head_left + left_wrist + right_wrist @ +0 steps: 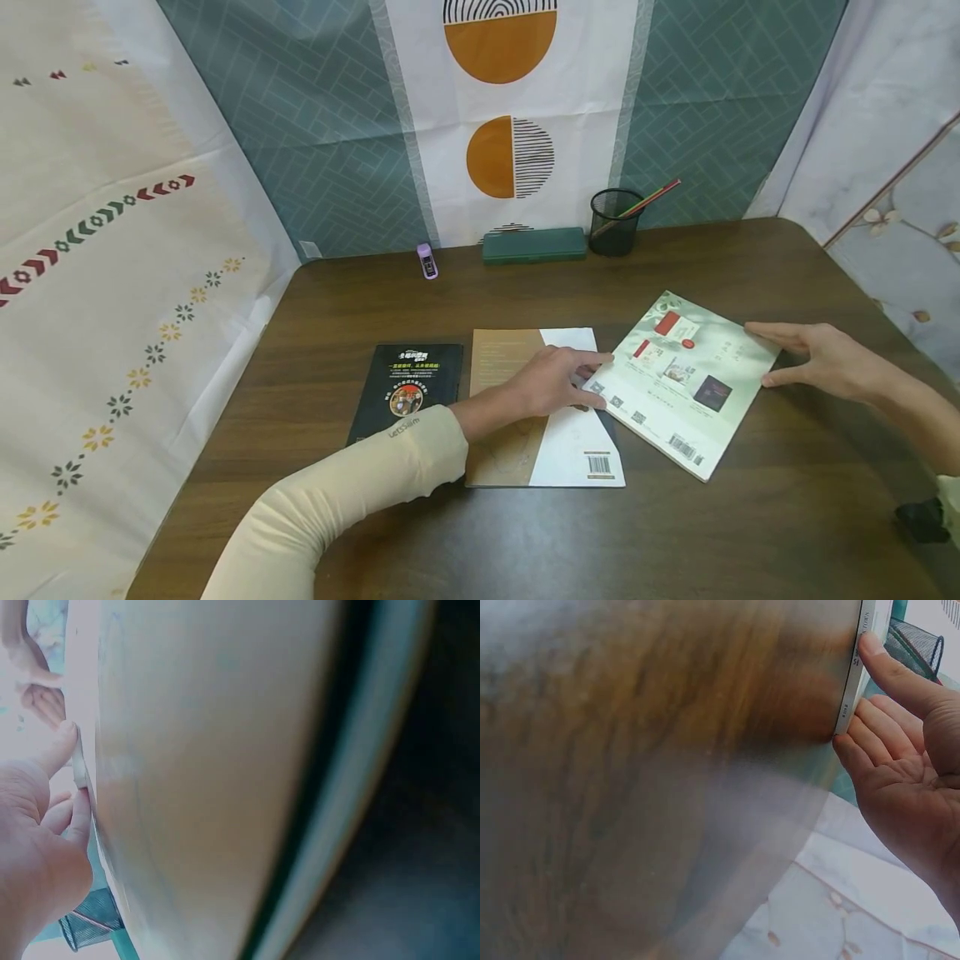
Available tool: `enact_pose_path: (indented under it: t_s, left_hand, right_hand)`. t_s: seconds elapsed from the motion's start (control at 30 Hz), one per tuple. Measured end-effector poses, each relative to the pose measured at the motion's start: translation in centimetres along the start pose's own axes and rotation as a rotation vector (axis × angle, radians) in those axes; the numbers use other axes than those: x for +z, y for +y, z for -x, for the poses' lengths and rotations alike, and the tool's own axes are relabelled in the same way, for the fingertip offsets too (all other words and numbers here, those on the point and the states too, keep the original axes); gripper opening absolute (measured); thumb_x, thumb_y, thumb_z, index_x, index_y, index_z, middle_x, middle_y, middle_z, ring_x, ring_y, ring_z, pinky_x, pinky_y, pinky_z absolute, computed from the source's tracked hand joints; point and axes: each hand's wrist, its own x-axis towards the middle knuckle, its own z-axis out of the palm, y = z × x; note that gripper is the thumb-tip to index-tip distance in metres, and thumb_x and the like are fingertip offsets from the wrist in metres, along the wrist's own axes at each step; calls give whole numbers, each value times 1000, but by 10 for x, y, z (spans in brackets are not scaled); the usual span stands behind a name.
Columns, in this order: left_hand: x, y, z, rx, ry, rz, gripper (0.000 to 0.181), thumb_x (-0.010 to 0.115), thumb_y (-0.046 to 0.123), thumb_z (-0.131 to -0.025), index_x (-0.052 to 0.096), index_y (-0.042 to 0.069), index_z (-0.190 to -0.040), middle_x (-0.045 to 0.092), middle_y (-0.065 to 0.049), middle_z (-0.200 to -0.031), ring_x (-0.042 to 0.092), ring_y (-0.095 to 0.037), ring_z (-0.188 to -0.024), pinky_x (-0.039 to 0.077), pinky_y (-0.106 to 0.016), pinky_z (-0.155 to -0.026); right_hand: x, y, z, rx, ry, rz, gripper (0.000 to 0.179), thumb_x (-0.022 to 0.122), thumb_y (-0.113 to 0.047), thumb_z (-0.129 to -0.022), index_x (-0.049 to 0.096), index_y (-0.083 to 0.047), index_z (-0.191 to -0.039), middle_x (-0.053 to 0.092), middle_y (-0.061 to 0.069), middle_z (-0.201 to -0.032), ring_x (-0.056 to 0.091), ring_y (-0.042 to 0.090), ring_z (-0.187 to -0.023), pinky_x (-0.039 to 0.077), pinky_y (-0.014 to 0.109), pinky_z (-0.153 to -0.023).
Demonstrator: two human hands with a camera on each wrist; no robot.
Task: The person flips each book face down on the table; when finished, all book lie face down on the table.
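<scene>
A pale green book (pixel 682 375) with a barcode and small pictures lies slanted on the table, its near left side close to a brown-and-white book (pixel 562 450). My left hand (pixel 558 379) reaches over the brown-and-white book, thumb and fingertips against the green book's left edge. Along the opposite edge is my right hand (pixel 828 358), fingers extended. In the right wrist view its thumb (pixel 885 667) and fingertips touch the green book's white spine (pixel 850 690). Left of these lies a black book (pixel 405 383), partly hidden by the left sleeve.
At the back of the wooden table (pixel 337 300) stand a black mesh pen cup (pixel 615 229) with pencils, a dark green case (pixel 534 247) and a small purple-capped item (pixel 427 261). Patterned cloth (pixel 315 108) hangs behind and at both sides.
</scene>
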Motion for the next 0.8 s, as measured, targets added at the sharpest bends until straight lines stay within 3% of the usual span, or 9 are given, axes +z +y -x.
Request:
enact_pose_path:
  t_s: [0.13, 0.23, 0.37, 0.43, 0.6, 0.63, 0.67, 0.73, 0.8]
  left_hand:
    - [1, 2, 2, 16, -4, -14, 70, 89, 24, -89, 60, 13, -152, 75, -1, -126, 68, -2, -106, 49, -12, -83]
    - [0, 3, 4, 31, -12, -28, 68, 89, 23, -89, 62, 13, -151, 76, 0, -122, 69, -1, -105, 49, -12, -85]
    - [1, 5, 7, 43, -23, -56, 66, 89, 24, -90, 63, 13, -150, 77, 1, -119, 69, 0, -105, 48, -12, -87]
    - [2, 7, 8, 50, -27, -74, 65, 88, 24, -90, 64, 13, -149, 77, 2, -118, 68, 0, -104, 47, -12, -86]
    - [5, 12, 12, 81, -42, -132, 63, 88, 28, -91, 65, 14, -148, 77, 2, -115, 66, 0, -100, 47, -11, -83]
    - [5, 14, 13, 86, -44, -144, 62, 88, 28, -91, 65, 15, -147, 77, 1, -115, 67, 0, -100, 47, -12, -83]
    - [5, 15, 14, 91, -47, -158, 61, 87, 29, -91, 66, 15, -147, 77, 1, -114, 67, -1, -100, 47, -12, -83]
    - [7, 18, 16, 96, -48, -205, 59, 87, 32, -92, 67, 18, -146, 77, 4, -111, 67, 0, -98, 46, -15, -82]
    - [9, 21, 18, 94, -44, -247, 58, 87, 35, -91, 69, 20, -144, 77, 7, -107, 65, 1, -93, 43, -20, -81]
  right_hand:
    - [-1, 0, -3, 6, -8, 10, 92, 97, -19, -76, 51, 11, -150, 51, 32, -148, 50, 49, -134, 35, -1, -80]
    - [-3, 1, -5, 3, -9, 1, 91, 97, -19, -76, 52, 10, -149, 53, 30, -147, 54, 20, -132, 37, 0, -81]
    - [-5, 0, -8, -4, -3, -23, 88, 97, -18, -76, 54, 9, -148, 53, 29, -147, 43, -18, -118, 37, 0, -81]
    - [-7, -1, -9, 3, -2, -26, 87, 97, -18, -76, 56, 8, -148, 53, 29, -148, 41, -18, -118, 37, 0, -81]
    - [-10, -3, -13, 34, -32, -7, 87, 96, -20, -78, 55, 7, -149, 52, 30, -149, 48, 38, -139, 37, 1, -79]
    - [-11, -4, -14, 40, -39, -2, 87, 95, -20, -78, 54, 8, -150, 52, 30, -149, 48, 41, -140, 43, 6, -82]
    - [-12, -5, -15, 51, -49, 6, 87, 95, -20, -79, 54, 8, -150, 51, 31, -149, 45, 54, -138, 47, 12, -85]
    - [-13, -5, -17, 72, -69, 6, 88, 94, -20, -80, 51, 9, -151, 48, 32, -151, 42, 58, -139, 55, 32, -94]
    - [-14, -6, -19, 84, -84, 1, 88, 94, -19, -81, 49, 10, -152, 46, 34, -152, 40, 61, -140, 52, 57, -100]
